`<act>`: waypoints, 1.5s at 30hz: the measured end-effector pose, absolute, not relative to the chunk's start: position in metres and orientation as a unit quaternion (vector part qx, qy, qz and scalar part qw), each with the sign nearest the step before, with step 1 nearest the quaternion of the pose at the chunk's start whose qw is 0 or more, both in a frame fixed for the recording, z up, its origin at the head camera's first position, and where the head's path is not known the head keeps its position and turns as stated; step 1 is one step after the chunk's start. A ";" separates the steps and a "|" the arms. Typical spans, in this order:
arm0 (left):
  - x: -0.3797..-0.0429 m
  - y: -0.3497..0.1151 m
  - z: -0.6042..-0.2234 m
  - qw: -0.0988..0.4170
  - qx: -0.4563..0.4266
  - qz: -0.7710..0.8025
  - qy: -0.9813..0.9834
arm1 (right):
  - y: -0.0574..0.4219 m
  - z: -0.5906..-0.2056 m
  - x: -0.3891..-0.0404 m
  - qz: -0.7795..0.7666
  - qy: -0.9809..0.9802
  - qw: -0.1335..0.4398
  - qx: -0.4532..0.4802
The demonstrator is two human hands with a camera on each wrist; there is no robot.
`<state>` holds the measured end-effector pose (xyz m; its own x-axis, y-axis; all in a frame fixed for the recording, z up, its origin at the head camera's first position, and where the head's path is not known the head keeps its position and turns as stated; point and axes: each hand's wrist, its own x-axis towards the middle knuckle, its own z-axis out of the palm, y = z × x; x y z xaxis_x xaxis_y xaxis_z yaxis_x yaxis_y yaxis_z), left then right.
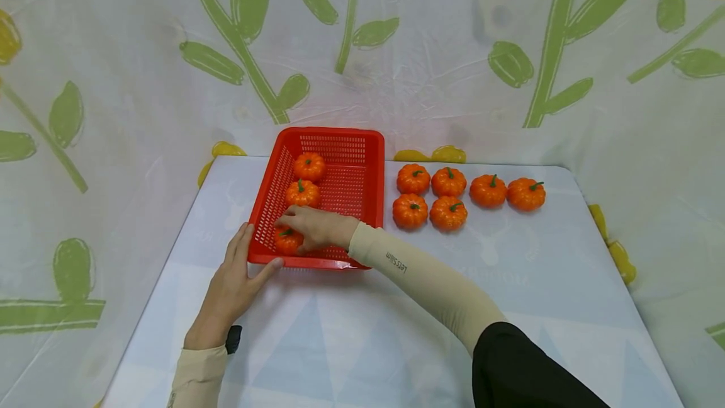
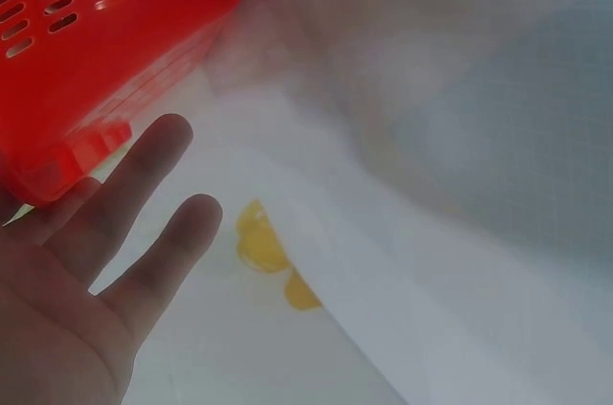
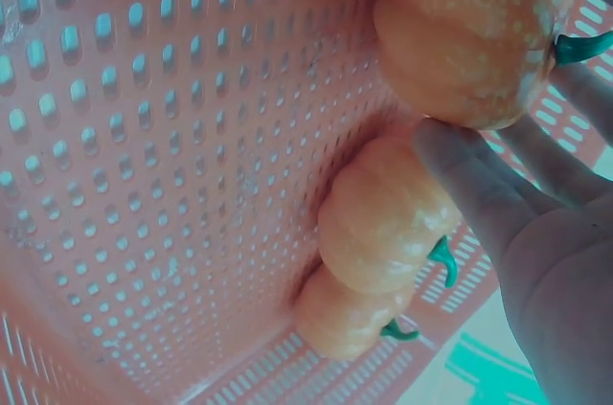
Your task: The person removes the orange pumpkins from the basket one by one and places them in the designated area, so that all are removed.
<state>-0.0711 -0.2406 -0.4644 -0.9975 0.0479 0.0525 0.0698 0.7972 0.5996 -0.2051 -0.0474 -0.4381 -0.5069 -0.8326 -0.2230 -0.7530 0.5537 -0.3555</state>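
A red plastic basket (image 1: pixel 374 200) stands at the back of the table. Inside it, along the left wall, three small orange pumpkins sit in a row: a far one (image 1: pixel 309 167), a middle one (image 1: pixel 303 193) and a near one (image 1: pixel 287 241). My right hand (image 1: pixel 320 226) reaches in over the basket and holds the near pumpkin (image 3: pixel 469 36) between fingers and thumb. At the basket's near left corner rests my left hand (image 1: pixel 235 282), its thumb by the front rim and its fingers along the left side. The left wrist view shows those fingers (image 2: pixel 158 261) straight and spread.
To the right of the basket several more orange pumpkins (image 1: pixel 449 213) with green stems lie on the white table (image 1: pixel 510 282). A hanging sheet with a plant print (image 1: pixel 430 68) surrounds the table at the back and sides.
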 end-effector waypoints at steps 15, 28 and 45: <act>-0.071 -0.240 -0.464 0.017 -0.029 -0.313 -0.949 | -0.032 -0.412 -0.201 -0.131 0.861 0.151 -0.468; -0.070 -0.240 -0.462 0.004 -0.023 -0.313 -0.950 | 0.005 -0.386 -0.197 -0.217 0.867 0.068 -0.443; -0.070 -0.240 -0.463 0.001 -0.014 -0.313 -0.950 | 0.074 -0.375 -0.179 -0.312 0.860 -0.063 -0.399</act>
<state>-0.0696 -0.2396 -0.4634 -0.9996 0.0265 0.0109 0.0278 0.8038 0.5942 -0.1788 0.0738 -0.3751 -0.6737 -0.6466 0.3578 -0.7257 0.4872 -0.4858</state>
